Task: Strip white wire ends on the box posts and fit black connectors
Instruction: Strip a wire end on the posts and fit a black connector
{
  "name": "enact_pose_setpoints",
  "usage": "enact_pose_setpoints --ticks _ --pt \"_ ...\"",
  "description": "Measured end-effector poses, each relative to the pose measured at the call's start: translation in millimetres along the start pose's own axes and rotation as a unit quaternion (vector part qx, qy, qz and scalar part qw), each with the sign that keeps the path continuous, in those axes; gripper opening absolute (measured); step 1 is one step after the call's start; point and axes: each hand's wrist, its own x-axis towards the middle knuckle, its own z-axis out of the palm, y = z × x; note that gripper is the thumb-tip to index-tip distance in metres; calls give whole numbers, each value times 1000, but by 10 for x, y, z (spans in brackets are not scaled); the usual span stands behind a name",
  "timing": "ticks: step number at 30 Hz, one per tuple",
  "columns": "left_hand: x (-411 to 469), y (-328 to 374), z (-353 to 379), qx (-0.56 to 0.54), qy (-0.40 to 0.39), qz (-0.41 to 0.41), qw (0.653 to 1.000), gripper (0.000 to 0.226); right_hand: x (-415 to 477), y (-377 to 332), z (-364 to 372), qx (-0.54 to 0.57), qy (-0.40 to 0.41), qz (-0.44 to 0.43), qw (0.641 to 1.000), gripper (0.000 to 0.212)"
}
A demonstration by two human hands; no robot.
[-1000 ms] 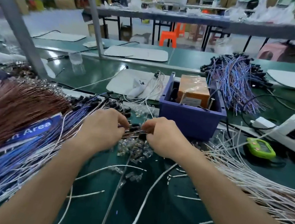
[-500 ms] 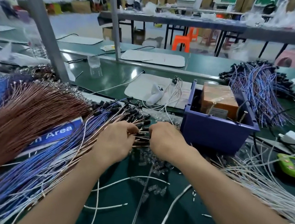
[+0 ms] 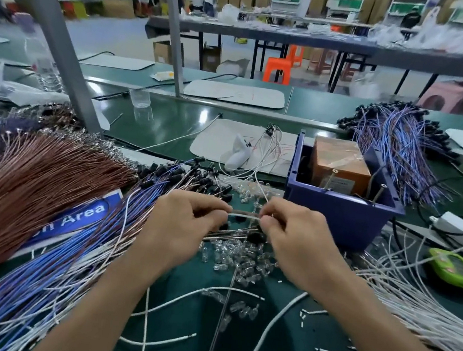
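My left hand (image 3: 180, 227) and my right hand (image 3: 295, 238) meet over the green mat, each pinching one end of a short stretch of thin wire (image 3: 244, 213) held level between them. Black connectors (image 3: 255, 236) on wire ends lie just below that stretch, partly hidden by my fingers. A pile of clear plastic pieces (image 3: 239, 259) sits under my hands. The purple box (image 3: 336, 214) with two upright metal posts (image 3: 378, 193) stands just right of my right hand. Loose white wires (image 3: 413, 302) fan out at the right.
A thick bundle of brown wires (image 3: 35, 174) and blue-white wires with black connectors (image 3: 67, 266) fills the left. Another blue bundle (image 3: 397, 146) lies behind the box. A green counter (image 3: 456, 268) and a white power strip (image 3: 457, 229) sit at right. A grey frame post (image 3: 57, 37) rises at left.
My hands have drawn slightly apart, and a short length of wire now shows stretched between them. The view has shifted left and closer to the bench.
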Motion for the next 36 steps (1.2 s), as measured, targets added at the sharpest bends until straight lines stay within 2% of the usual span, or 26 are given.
enact_pose_setpoints --ticks 3,6,9,12,17,19,21,23,25,26,28,31,36 --pt "15 98 -57 11 -53 -2 999 28 -267 138 -234 -7 22 19 1000 25" --pt "33 217 -78 51 -105 1 993 27 -468 338 -541 -18 79 43 996 25" --pt "63 366 -31 29 -133 6 991 23 -616 550 -859 28 126 81 988 25" --pt "31 525 179 -8 -141 23 990 20 -757 705 -1096 4 151 101 983 25" --pt "-222 804 772 48 -82 135 986 9 -915 857 -1499 -164 137 171 962 30" --pt "-277 906 1034 59 -65 179 980 8 -938 825 -1553 -221 165 144 950 28" --pt "-277 963 1297 40 -61 203 976 9 -934 730 -1461 -240 171 79 952 26" --pt "-266 982 1510 -4 -66 202 977 13 -896 672 -1288 -200 110 27 973 27" --pt "-259 942 1657 -49 -60 200 977 21 -854 717 -1101 -120 32 34 992 29" --pt "-265 900 1691 -60 -52 194 978 26 -846 772 -1020 -91 26 42 995 27" --pt "-273 797 1706 -49 -35 183 981 31 -859 898 -919 -36 64 65 995 21" --pt "-212 666 1742 -23 -21 177 984 24 -849 1038 -872 41 92 90 991 12" --pt "-158 616 1744 52 36 202 977 12 -819 1148 -902 125 146 114 975 20"
